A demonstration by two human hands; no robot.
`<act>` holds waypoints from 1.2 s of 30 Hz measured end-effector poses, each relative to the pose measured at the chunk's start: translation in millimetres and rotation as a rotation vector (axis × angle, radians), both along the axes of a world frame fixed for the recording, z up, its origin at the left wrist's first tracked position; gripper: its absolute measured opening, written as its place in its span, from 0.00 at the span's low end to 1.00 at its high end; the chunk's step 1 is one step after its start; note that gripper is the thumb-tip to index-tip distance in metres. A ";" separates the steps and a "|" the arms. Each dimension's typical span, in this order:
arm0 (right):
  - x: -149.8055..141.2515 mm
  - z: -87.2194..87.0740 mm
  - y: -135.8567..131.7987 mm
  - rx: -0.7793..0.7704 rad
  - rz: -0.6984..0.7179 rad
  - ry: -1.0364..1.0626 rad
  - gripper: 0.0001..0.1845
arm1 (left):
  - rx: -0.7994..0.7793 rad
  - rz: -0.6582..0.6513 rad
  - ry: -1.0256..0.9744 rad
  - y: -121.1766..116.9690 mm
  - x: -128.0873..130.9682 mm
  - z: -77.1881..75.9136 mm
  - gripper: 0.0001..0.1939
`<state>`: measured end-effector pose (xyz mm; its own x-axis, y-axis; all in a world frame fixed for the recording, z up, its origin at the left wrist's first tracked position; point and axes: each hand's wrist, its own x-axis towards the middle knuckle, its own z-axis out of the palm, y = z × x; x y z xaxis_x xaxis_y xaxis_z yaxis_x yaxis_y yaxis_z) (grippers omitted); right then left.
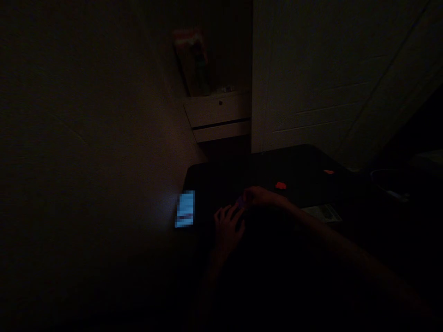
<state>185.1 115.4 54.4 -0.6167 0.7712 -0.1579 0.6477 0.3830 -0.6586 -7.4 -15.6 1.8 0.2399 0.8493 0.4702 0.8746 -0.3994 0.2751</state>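
Step in hand, as judged: close 2-handed finger work on 1 small, purple, irregular piece of unclear material [241, 201], located between the hands, over the dark, round-cornered table [221, 177].

Right hand [256, 196]: fingers bent in at the piece's far side; appears to pinch it. Left hand [228, 229]: fingers spread, 1 fingertip at or just beside the piece; cannot tell whether it grips or only steadies.

Any next move would call for a light, steady hold and small fingertip adjustments, with placement judged partly by touch in this light.

Surroundings: 1 bright red, lumpy piece [280, 185] beyond the right hand; 1 flat-looking orange piece [328, 171] farther right. Pale, printed flat sheet [323, 213] partly behind the right forearm. Glowing blue-white rectangular screen [186, 210] at the table's left edge, content pixelated.

Hard to make out: scene very dark. The purple piece's outline and underside are lost among fingers; near table edge vanishes in black. Dark-rimmed container [389, 171] at far right, contents unclear.
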 end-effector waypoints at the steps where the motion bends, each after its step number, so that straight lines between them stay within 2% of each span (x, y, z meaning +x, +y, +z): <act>1: 0.4 -0.7 -0.8 0.013 -0.002 0.003 0.15 | -0.001 0.000 0.001 0.1 0.1 0.2 0.23; 9: 3.0 -3.9 -8.1 0.162 0.050 0.000 0.10 | 0.011 0.012 -0.012 2.0 1.7 -0.4 0.22; 14: 2.8 -4.6 -11.0 0.247 0.067 -0.016 0.10 | 0.008 0.010 -0.011 1.9 1.5 -0.9 0.22; 18: 3.1 -4.5 -9.7 0.233 0.089 -0.007 0.09 | 0.012 0.013 -0.003 1.8 0.7 -0.8 0.22; 24: 0.6 -5.0 -9.7 0.245 0.027 -0.035 0.09 | 0.009 0.013 0.001 1.6 1.7 -0.2 0.22; 30: 1.1 0.5 -9.2 0.150 0.006 -0.048 0.10 | 0.000 0.013 -0.006 1.4 1.8 0.0 0.22; 36: -0.2 4.0 -8.8 0.122 -0.006 -0.055 0.13 | -0.002 0.013 -0.001 1.4 1.7 0.2 0.22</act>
<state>185.0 106.5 58.4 -0.6050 0.7903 -0.0963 0.6843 0.4543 -0.5704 -5.8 -14.2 2.0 0.2279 0.8533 0.4690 0.8795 -0.3871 0.2768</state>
